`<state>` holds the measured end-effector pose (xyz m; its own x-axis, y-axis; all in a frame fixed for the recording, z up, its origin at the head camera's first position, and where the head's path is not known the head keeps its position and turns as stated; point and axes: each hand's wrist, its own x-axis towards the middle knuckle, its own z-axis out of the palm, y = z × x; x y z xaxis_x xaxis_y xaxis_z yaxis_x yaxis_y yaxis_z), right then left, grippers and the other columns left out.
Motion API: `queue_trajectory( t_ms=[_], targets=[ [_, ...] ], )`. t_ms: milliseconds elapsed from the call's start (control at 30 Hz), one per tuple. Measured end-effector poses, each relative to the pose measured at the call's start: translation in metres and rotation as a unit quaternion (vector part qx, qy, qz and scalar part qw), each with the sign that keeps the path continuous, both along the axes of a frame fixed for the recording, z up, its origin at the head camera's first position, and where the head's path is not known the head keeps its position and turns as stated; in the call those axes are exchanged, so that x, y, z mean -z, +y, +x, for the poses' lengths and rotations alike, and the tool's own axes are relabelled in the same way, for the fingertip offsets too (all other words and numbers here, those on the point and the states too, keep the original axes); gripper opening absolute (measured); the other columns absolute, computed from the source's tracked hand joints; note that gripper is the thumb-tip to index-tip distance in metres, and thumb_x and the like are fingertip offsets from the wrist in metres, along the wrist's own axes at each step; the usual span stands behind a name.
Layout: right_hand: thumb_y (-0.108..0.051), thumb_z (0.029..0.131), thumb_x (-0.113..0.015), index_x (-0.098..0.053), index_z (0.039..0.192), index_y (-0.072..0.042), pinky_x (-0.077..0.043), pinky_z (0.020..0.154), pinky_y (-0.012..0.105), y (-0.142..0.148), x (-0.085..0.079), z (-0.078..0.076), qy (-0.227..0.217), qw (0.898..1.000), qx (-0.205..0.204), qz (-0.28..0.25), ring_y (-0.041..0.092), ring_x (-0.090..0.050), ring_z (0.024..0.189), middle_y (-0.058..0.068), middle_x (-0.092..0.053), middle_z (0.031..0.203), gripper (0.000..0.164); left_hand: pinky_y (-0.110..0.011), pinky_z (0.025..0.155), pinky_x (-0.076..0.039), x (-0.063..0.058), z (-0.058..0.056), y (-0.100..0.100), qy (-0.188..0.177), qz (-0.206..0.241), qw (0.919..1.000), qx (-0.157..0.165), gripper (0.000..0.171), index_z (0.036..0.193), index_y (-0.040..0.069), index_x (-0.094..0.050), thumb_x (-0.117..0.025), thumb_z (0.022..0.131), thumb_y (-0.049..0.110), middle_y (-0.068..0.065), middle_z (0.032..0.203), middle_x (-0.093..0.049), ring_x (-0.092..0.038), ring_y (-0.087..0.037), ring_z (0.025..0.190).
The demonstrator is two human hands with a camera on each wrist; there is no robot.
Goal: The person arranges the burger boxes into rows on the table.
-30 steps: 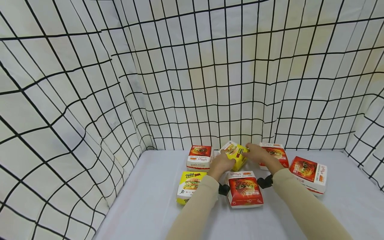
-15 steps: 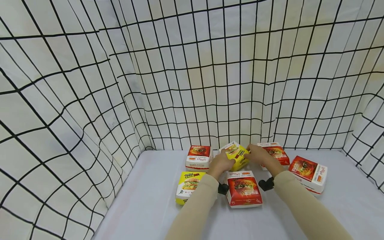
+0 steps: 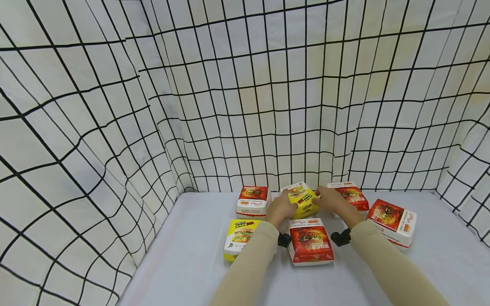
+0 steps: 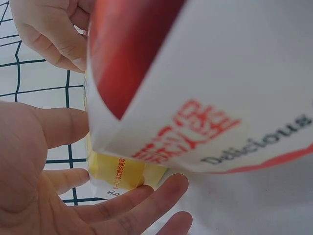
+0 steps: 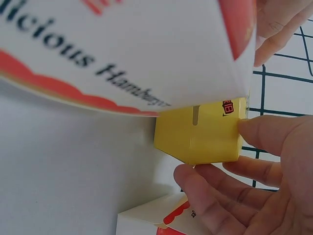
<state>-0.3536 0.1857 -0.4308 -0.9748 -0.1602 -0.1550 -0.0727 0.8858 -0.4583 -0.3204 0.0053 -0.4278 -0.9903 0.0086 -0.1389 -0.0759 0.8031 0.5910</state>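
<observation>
A yellow and white hamburger box point(image 3: 301, 196) lies at the back middle of the table, between both hands. My left hand point(image 3: 280, 209) holds its left side, thumb on the near upper edge. My right hand point(image 3: 332, 200) holds the opposite side, thumb at the upper edge and fingers low along the wall, as the right wrist view shows on the yellow box point(image 5: 210, 137). Just in front sits a red and white hamburger box point(image 3: 311, 243), between my wrists. That red and white box point(image 4: 205, 78) fills much of the left wrist view and hides part of the yellow one.
Red and white boxes stand at the back left point(image 3: 253, 202), the back right point(image 3: 351, 195) behind my right hand, and the far right point(image 3: 391, 219). Another yellow box point(image 3: 238, 238) is partly covered by my left sleeve. Black-gridded white cloth walls point(image 3: 268, 106) enclose the white table point(image 3: 183, 259).
The held yellow box has turned from a skewed angle to a straighter one, and its near end has come down slightly. Both hands moved slightly with it; the other boxes stayed in place.
</observation>
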Motion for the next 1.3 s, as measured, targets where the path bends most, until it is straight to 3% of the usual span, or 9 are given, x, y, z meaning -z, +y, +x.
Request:
queue_trajectory(
  t_ms=[400,833,1000,1167,1300],
  targets=[
    [-0.030,0.094,-0.059,-0.052,0.126,0.000,-0.050,0.076,0.041,0.000,-0.002,0.005,0.017,1.000,0.005,0.009,0.027,-0.056,0.091,0.019,-0.062,0.119,0.045,-0.045,0.088,-0.046,0.001,-0.001,-0.001,0.011,-0.016,0.9998,-0.003,0.060,0.148,0.020,-0.035,-0.057,0.093,0.031,-0.013,0.128,-0.061,-0.059,-0.026,0.098],
    [-0.032,0.094,-0.059,-0.053,0.124,-0.002,-0.046,0.064,0.030,0.002,-0.001,0.009,0.007,1.000,-0.001,0.003,0.018,-0.058,0.074,0.013,-0.063,0.103,0.043,-0.046,0.095,-0.044,0.001,-0.003,-0.002,0.024,-0.010,0.9997,-0.001,0.057,0.147,0.017,-0.037,-0.054,0.093,0.025,-0.013,0.130,-0.061,-0.060,-0.026,0.104],
    [-0.032,0.095,-0.058,-0.052,0.127,-0.002,-0.047,0.062,0.030,0.004,-0.002,0.009,0.000,1.000,-0.004,0.000,0.018,-0.059,0.074,0.013,-0.064,0.103,0.045,-0.047,0.096,-0.044,0.002,-0.005,-0.004,0.025,-0.023,0.9994,0.000,0.057,0.147,0.012,-0.035,-0.052,0.095,0.030,-0.016,0.128,-0.061,-0.060,-0.029,0.107],
    [-0.033,0.095,-0.058,-0.050,0.130,0.001,-0.050,0.067,0.035,0.007,-0.008,0.008,0.020,1.000,-0.006,0.018,0.021,-0.058,0.080,0.018,-0.063,0.114,0.049,-0.044,0.087,-0.049,-0.003,-0.004,-0.006,0.031,-0.048,0.9983,0.010,0.059,0.145,0.010,-0.037,-0.054,0.095,0.035,-0.016,0.127,-0.062,-0.062,-0.027,0.101],
    [-0.034,0.095,-0.058,-0.047,0.134,0.001,-0.049,0.064,0.033,0.009,-0.010,0.005,0.015,1.000,-0.001,0.016,0.021,-0.058,0.077,0.016,-0.064,0.107,0.053,-0.039,0.076,-0.048,-0.008,-0.002,-0.008,0.032,-0.052,0.9979,0.024,0.058,0.143,0.009,-0.040,-0.058,0.093,0.033,-0.014,0.126,-0.062,-0.058,-0.023,0.088]
  ],
)
